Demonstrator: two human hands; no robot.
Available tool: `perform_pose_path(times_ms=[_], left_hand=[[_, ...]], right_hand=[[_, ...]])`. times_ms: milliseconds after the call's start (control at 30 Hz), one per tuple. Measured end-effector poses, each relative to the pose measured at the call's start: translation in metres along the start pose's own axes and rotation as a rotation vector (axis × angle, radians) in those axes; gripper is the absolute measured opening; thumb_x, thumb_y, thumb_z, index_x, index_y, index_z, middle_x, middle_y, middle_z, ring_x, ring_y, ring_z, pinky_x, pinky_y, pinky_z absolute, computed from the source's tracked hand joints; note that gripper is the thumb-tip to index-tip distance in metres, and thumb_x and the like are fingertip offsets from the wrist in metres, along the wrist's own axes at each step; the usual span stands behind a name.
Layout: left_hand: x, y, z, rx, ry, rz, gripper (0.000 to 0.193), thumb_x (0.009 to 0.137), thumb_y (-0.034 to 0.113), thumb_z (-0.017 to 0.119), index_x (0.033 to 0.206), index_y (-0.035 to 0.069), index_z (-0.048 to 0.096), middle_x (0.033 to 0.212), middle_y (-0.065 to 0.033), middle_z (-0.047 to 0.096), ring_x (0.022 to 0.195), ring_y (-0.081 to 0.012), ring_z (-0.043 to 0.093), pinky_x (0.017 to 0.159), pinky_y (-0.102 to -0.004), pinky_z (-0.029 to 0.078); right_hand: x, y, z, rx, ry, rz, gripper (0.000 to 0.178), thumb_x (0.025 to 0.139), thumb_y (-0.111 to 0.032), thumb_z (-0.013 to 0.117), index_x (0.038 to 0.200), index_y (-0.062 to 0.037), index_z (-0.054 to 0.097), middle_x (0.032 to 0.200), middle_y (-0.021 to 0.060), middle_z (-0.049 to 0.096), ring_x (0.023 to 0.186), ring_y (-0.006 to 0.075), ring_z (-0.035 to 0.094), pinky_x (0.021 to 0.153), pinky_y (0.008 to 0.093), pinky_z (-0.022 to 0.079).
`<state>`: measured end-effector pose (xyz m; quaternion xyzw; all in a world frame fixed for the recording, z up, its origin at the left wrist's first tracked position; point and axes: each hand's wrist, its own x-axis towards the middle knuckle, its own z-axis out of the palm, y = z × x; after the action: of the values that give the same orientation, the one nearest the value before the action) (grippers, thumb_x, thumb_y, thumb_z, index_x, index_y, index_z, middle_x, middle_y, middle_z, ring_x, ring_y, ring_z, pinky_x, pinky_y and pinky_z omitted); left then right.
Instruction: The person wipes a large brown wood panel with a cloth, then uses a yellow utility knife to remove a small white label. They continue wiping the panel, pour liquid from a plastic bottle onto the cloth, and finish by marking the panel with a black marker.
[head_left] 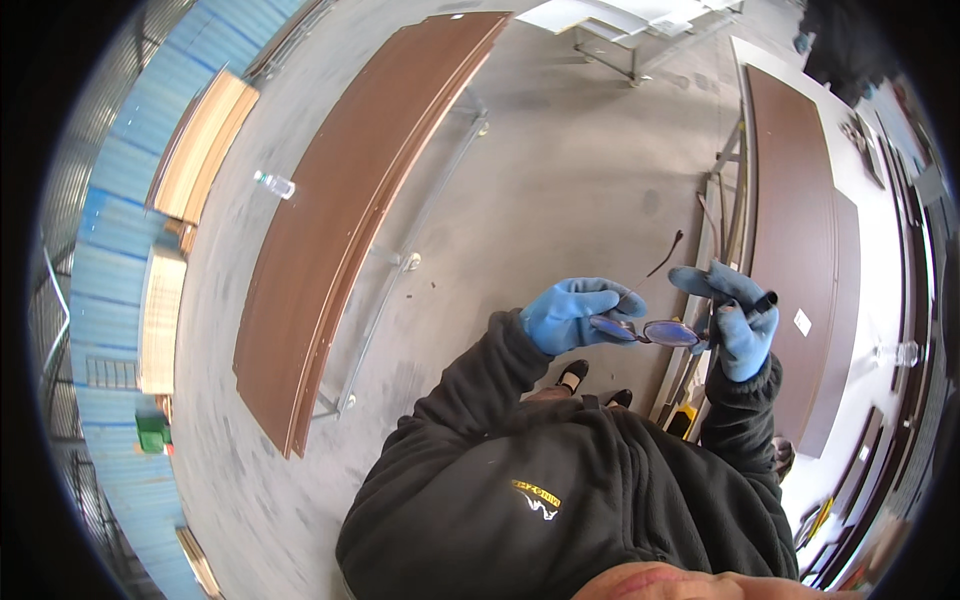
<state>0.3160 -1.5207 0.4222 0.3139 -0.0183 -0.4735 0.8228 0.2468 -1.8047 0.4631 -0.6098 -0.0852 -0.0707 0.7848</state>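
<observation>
A pair of eyeglasses (670, 333) with bluish reflecting lenses is held in front of my chest, between my two gloved hands. My left hand (580, 312), in a blue work glove, has its fingers closed at the left lens. One thin dark temple sticks out away from me, beyond that hand. On the other side, my right hand (740, 330), in a dirtier blue-grey glove, grips the frame near its right end. A short black rod-like piece (766, 302) pokes out of the right hand; I cannot tell what it is.
Brown panels (370, 200) lie stacked on a wheeled metal rack at my left, with a plastic bottle (275, 185) on top. More brown panels (795, 220) lie on a white-topped table at my right. Another person (850, 45) stands at the far right. Light boards (205, 145) lean by a blue wall.
</observation>
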Motion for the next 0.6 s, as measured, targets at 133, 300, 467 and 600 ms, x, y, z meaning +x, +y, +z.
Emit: perform_pose_path(times_ms=[133, 300, 467, 600], left_hand=[[-0.043, 0.012, 0.013, 0.261, 0.254, 0.273, 0.034, 0.111, 0.019, 0.061, 0.133, -0.007, 0.068, 0.114, -0.0144, 0.079, 0.106, -0.027, 0.077, 0.101, -0.0425, 0.061], [-0.067, 0.022, 0.055, 0.327, 0.426, 0.823, 0.03, 0.115, 0.019, 0.053, 0.13, -0.004, 0.065, 0.111, -0.0128, 0.077, 0.106, -0.0202, 0.076, 0.096, -0.0346, 0.061], [-0.082, 0.029, 0.114, 0.483, 0.381, 1.378, 0.032, 0.116, 0.02, 0.052, 0.133, -0.006, 0.06, 0.106, -0.0141, 0.074, 0.107, -0.027, 0.073, 0.093, -0.0379, 0.061], [-0.097, 0.033, 0.15, 0.603, 0.065, 1.647, 0.029, 0.113, 0.02, 0.056, 0.129, -0.005, 0.059, 0.1, -0.0139, 0.071, 0.099, -0.0282, 0.069, 0.088, -0.0407, 0.057]], right_hand=[[0.033, -0.011, 0.041, 0.122, 0.037, 0.25, 0.037, 0.092, 0.007, 0.063, 0.129, 0.007, 0.069, 0.111, 0.026, 0.081, 0.06, 0.0156, 0.072, 0.052, 0.0242, 0.057], [0.052, -0.028, 0.082, 0.076, 0.05, 0.051, 0.056, 0.096, 0.013, 0.057, 0.151, 0.0039, 0.052, 0.109, 0.0199, 0.08, 0.073, 0.0138, 0.072, 0.061, 0.0229, 0.056], [0.054, -0.061, 0.096, -0.028, -0.083, -0.256, 0.056, 0.098, 0.013, 0.059, 0.152, 0.0066, 0.048, 0.109, 0.0232, 0.079, 0.089, 0.0199, 0.078, 0.062, 0.025, 0.057], [0.042, -0.088, 0.076, -0.081, -0.112, -0.28, 0.038, 0.103, -0.008, 0.063, 0.139, 0.0043, 0.059, 0.099, 0.023, 0.078, 0.078, 0.0217, 0.075, 0.056, 0.0282, 0.057]])
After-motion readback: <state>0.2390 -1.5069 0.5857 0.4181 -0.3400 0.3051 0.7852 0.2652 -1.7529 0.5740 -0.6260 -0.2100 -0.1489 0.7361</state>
